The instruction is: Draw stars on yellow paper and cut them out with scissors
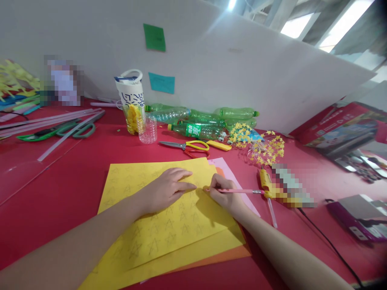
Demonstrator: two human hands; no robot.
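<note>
Several yellow sheets of paper [145, 254] lie stacked on the red table, with orange and pink sheets showing at their edges. Rows of pencilled stars cover much of the top sheet. My left hand [169, 188] rests flat on that sheet, fingers stretched to the right. A pink pencil [244, 191] is gripped in my right hand [225, 194], its tip at the paper just right of my left fingertips and its eraser end pointing right. Behind the paper lie scissors [189, 147] with one yellow and one red handle, and a yellow comb [219, 145].
Green plastic bottles [202, 129] lie along the wall beside a clear cut bottle piece [148, 131] and a white patterned cup [131, 98]. Yellow star sprays [266, 147] and a yellow glue gun [266, 181] sit right. Green-handled scissors [45, 132] and pale sticks lie left.
</note>
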